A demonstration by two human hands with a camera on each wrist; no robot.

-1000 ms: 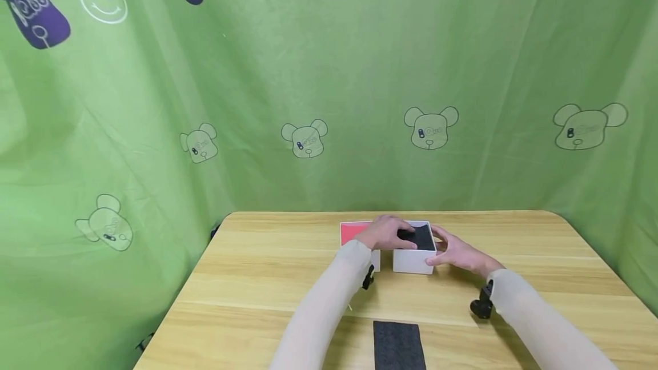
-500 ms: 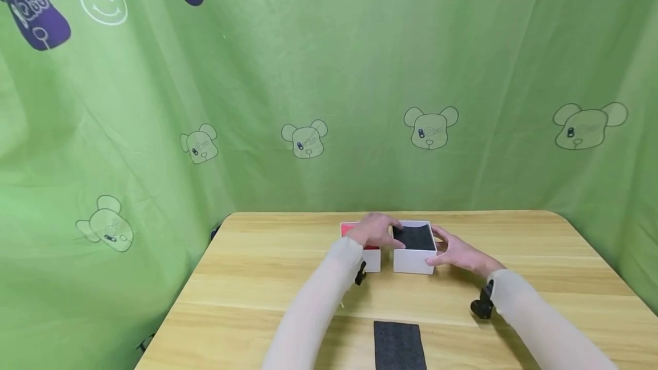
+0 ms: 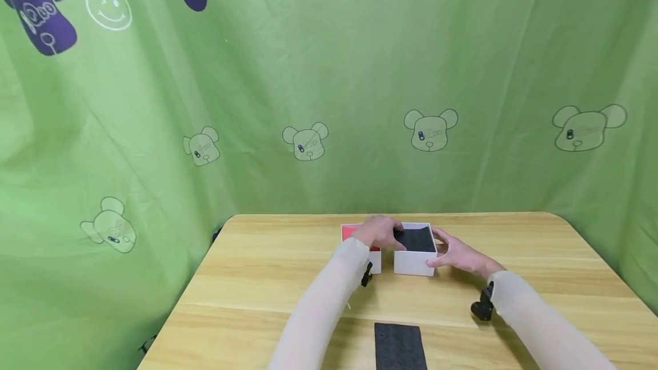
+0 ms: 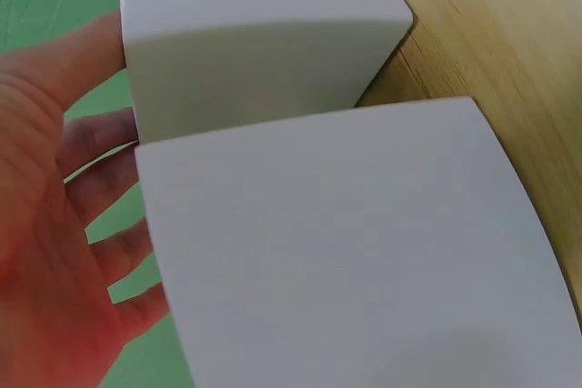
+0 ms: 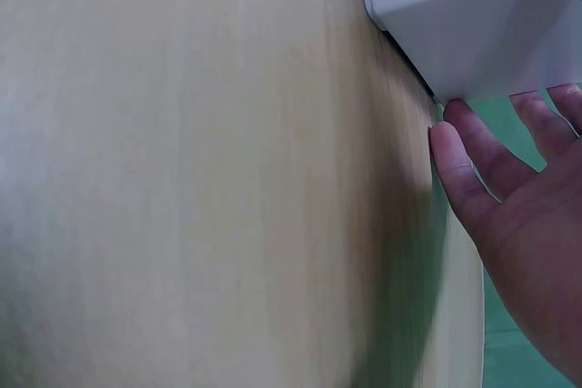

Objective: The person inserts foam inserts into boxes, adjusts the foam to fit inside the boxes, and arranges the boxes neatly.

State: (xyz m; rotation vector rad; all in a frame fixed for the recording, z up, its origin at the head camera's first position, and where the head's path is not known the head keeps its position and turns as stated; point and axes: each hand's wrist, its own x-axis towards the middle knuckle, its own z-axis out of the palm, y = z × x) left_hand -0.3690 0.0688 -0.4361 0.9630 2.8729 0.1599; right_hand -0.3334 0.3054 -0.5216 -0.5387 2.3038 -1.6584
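Note:
Two white boxes without lids stand side by side. The right box has a dark felt-like sheet inside; the left box is red within. My left hand reaches over the left box, its thumb and fingers at the near-left edge of the dark sheet. In the left wrist view, the fingers are spread loosely, their tips hidden behind the white box walls. My right hand holds the right box by its right side, thumb on the front corner and fingers along the side and back.
Another dark rectangular sheet lies flat on the wooden table, near the front edge of the head view. A green curtain with bear prints hangs behind and around the table. Each wrist carries a small black camera.
My left hand has drawn left from over the dark sheet to its left edge, then shifted slightly back right. My right hand stays in place on the right box.

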